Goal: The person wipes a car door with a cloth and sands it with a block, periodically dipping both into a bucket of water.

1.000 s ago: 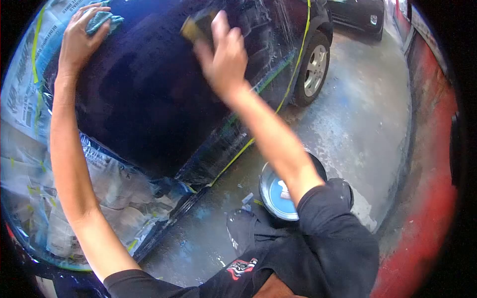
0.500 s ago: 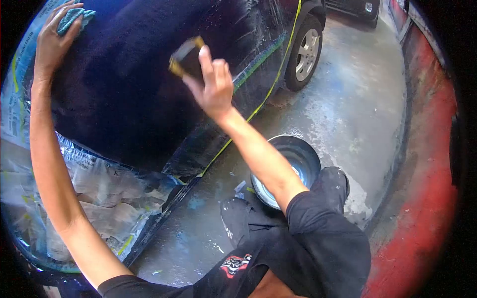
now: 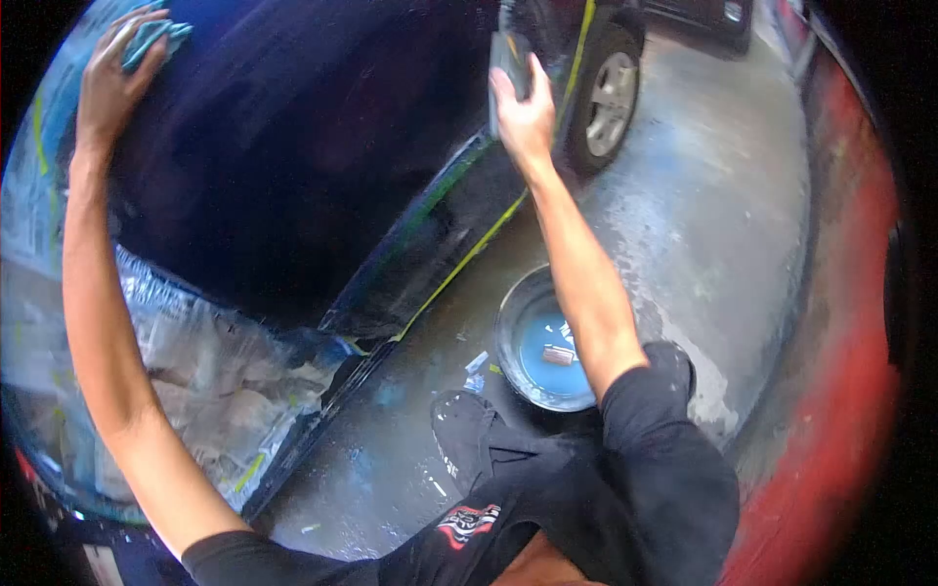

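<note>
At the upper left, my left hand (image 3: 109, 98) grips a crumpled teal cloth (image 3: 156, 39) against the masked edge of a dark blue car panel (image 3: 264, 166). My right hand (image 3: 529, 115) is up near the panel's right end, short of the rear wheel. Between its thumb and fingers is a flat grey block (image 3: 502, 88) with a bit of yellow on it, blurred by motion. The block overlaps the car's side in this view. Smears of whitish residue and yellow tape (image 3: 467, 256) run along the lower sill.
Between my feet stands a black bucket (image 3: 507, 347) of bluish water, a small rectangular piece (image 3: 558, 355) in it. Masking paper (image 3: 225, 381) covers the car's lower left. A wheel (image 3: 611, 98) sits upper right, with a red surface (image 3: 831, 430) along the right. The floor (image 3: 703, 225) looks wet.
My right hand has swung to the right with the block, from over the middle of the panel toward the wheel. The left hand with the cloth is almost where it was.
</note>
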Demonstrator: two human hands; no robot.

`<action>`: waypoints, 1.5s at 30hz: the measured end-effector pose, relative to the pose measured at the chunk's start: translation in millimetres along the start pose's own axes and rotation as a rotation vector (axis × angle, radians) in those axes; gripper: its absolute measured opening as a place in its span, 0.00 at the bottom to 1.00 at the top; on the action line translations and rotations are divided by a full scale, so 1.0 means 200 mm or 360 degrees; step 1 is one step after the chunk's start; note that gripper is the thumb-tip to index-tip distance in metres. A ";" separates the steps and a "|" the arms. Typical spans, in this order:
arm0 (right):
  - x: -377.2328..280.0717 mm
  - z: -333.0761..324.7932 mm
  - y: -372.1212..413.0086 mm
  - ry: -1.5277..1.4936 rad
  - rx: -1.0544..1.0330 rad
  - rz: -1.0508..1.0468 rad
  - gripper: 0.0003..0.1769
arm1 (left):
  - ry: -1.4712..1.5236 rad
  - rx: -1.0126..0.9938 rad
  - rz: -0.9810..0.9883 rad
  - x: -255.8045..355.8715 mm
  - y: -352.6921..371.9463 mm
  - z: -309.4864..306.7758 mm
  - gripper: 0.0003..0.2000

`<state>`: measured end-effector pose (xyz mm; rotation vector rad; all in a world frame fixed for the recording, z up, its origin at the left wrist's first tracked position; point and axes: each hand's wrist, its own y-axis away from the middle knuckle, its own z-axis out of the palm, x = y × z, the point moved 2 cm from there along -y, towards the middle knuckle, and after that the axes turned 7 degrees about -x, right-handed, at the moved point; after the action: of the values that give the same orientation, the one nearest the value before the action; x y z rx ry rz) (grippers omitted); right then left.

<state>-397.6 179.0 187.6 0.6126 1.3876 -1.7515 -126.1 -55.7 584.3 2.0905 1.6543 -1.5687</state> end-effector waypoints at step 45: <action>0.35 -0.95 0.40 -0.0412 0.0330 0.0856 0.36 | 0.2004 -0.2421 0.0455 3.90 1.00 1.54 0.28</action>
<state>-391.8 333.6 35.0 0.7577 0.7759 -1.4763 -247.4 226.6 -222.3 1.8883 1.5078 1.1835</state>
